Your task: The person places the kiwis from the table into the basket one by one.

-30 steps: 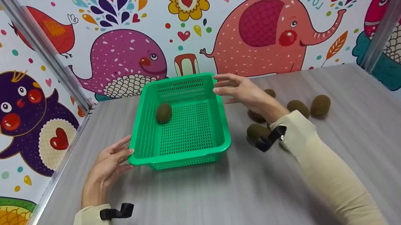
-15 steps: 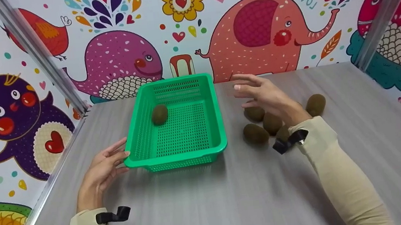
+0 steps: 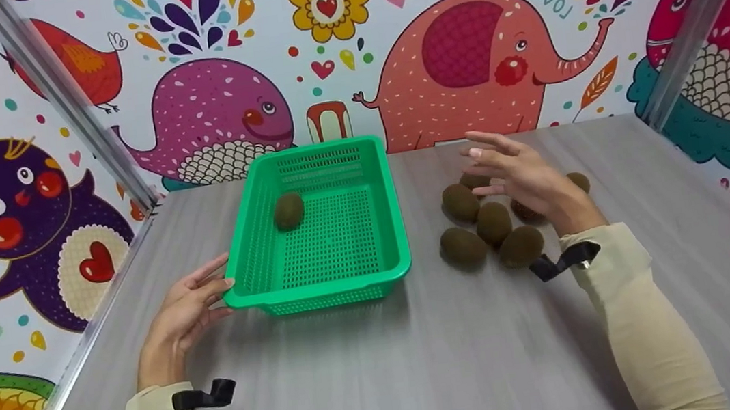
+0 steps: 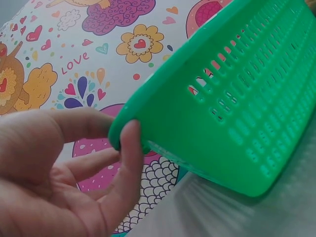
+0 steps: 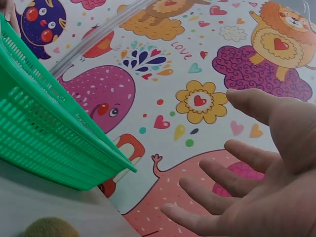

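Note:
A green plastic basket [image 3: 337, 289] with slotted walls stands on the table, one brown kiwi [image 3: 289, 211] lying inside toward its left wall. At the basket's near left corner, my left hand [image 3: 179, 319] pinches the rim; the left wrist view shows the thumb [image 4: 131, 153] and forefinger on the rim's edge. My right hand [image 3: 527, 176] hovers over a loose group of kiwis [image 3: 494, 223] to the right of the basket, fingers spread and holding nothing. It partly hides the kiwis at the back. In the right wrist view the palm and fingers [image 5: 212, 197] are in plain sight, apart from the basket.
The grey wood-grain table [image 3: 358, 384] is bounded by printed walls with cartoon animals. Metal posts [image 3: 69, 108] stand at the back corners, and a metal edge strip runs along the left side. Each wrist wears a black camera mount [image 3: 204, 395].
My right hand has left the basket's right rim and moved right, over the kiwis. The left hand stays at the near left corner, and the view has shifted slightly.

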`<state>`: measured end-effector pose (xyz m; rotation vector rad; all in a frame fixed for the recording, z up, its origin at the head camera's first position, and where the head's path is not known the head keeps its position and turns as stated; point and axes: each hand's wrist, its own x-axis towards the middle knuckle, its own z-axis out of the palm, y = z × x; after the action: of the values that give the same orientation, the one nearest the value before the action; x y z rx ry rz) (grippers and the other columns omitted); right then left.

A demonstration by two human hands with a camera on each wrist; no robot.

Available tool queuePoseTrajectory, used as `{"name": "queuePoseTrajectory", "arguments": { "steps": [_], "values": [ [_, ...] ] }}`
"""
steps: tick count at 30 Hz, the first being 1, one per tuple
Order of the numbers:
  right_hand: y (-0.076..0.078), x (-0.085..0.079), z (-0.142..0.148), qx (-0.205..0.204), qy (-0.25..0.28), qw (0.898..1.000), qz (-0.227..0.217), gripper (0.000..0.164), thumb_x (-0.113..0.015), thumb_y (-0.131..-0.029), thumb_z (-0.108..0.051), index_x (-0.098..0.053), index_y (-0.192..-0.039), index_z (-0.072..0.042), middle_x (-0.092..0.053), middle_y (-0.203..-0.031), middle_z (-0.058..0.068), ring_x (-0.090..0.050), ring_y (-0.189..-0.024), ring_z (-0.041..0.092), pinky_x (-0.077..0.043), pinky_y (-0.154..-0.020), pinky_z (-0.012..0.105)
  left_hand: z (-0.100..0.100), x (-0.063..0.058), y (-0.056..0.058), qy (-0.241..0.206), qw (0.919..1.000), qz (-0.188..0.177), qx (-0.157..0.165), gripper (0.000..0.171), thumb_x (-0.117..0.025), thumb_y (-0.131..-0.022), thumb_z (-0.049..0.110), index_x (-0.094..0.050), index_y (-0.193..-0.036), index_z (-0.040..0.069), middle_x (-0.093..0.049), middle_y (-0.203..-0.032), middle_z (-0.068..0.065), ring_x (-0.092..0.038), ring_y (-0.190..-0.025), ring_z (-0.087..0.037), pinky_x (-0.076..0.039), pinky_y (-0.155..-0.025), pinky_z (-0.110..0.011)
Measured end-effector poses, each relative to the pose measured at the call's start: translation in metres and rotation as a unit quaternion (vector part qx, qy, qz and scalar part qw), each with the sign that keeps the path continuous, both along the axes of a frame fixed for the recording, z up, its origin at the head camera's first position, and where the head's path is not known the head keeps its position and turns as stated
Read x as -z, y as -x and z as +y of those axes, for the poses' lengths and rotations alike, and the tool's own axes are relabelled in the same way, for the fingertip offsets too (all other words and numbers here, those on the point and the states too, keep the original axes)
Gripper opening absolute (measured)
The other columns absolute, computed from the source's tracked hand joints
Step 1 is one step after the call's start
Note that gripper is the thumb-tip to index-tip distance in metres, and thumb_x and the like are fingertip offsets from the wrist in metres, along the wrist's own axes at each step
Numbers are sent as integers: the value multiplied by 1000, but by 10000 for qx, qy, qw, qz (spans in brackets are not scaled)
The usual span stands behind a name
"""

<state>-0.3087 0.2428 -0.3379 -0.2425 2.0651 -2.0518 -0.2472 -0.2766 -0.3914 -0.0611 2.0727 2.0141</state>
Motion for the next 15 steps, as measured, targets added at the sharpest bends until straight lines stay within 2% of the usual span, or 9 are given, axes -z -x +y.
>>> {"name": "queuePoseTrajectory", "arguments": {
  "steps": [9,15],
  "values": [
    [-4,6,29,369,353,9986,-138,63,-60,-99,-40,-34,-155,-26,-35,-159,10,-42,-144,31,-46,-110,47,1,-1,-1,141,9999,25,-6,69,-62,-100,16,-28,-159,8,-66,-116,12,-69,-90,-4,-58,-78,-27],
    [-8,10,49,495,927,9940,-300,64,-60,-99,-35,-33,-157,-26,-36,-157,5,-56,-130,21,-52,-103,42,0,-1,-1,109,9999,21,-4,69,-63,-99,16,-28,-159,8,-66,-116,13,-69,-90,-4,-58,-78,-27]
  ]
}}
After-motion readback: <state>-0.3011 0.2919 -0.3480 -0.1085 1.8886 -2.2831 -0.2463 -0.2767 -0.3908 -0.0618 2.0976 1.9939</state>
